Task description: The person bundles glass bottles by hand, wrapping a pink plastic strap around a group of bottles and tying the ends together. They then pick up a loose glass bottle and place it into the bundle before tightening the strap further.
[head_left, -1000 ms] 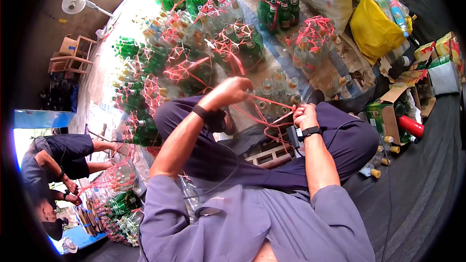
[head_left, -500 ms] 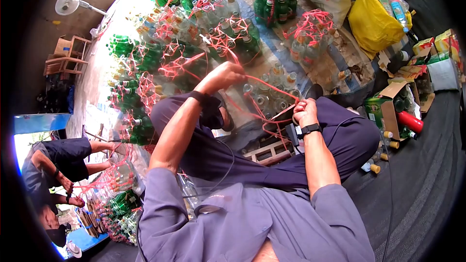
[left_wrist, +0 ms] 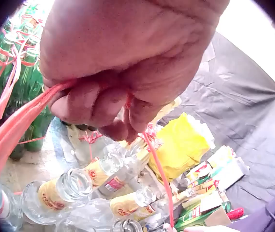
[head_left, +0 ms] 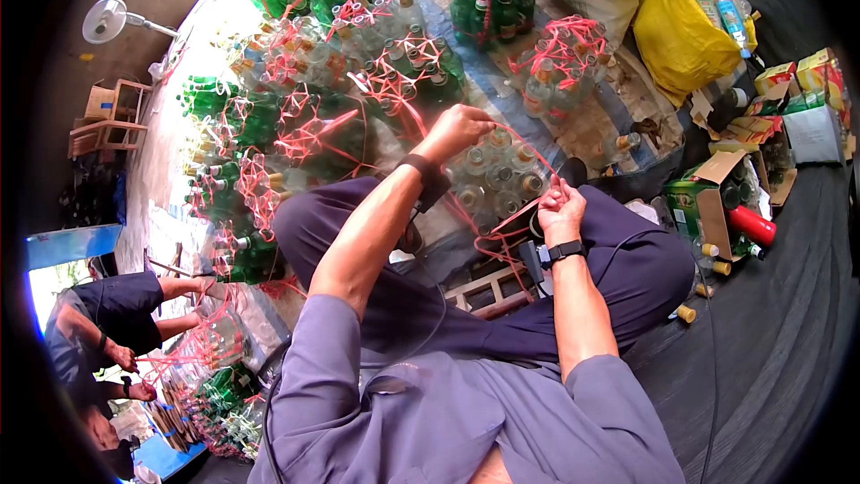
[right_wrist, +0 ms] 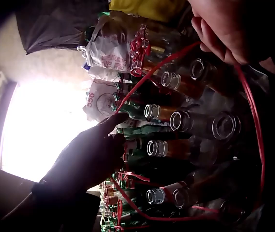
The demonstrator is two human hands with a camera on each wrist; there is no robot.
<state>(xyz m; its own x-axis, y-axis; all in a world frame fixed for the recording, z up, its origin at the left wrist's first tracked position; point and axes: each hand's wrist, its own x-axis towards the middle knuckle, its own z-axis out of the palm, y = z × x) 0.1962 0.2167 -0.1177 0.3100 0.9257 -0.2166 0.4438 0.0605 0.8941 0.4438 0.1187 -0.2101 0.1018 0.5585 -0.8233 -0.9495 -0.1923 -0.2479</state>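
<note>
In the head view my left hand (head_left: pixel 459 131) is above the clear glass bottles (head_left: pixel 495 177), with red plastic twine (head_left: pixel 528 149) gripped in its curled fingers. My right hand (head_left: pixel 562 206) pinches the same twine at the right of the bottles, close over my knee. One strand spans the gap between both hands, and further strands run down around the bottle group. Close up in the left wrist view, the twine (left_wrist: pixel 23 118) enters the fist on one side and hangs from the other. Open bottle mouths (right_wrist: pixel 178 121) point up inside the twine loop in the right wrist view.
Bundled green and clear bottles (head_left: pixel 305 116) tied with red twine crowd the left and far side. To the right are a yellow bag (head_left: pixel 685 40) and a carton (head_left: pixel 708 193) of bottles. A slatted crate (head_left: pixel 488 294) lies before my lap. Another person (head_left: pixel 107 314) works at far left.
My left hand first drew back left, then came right over the bottles toward my right hand, carrying the twine. The right hand has stayed nearly in place, its fingertips now raised.
</note>
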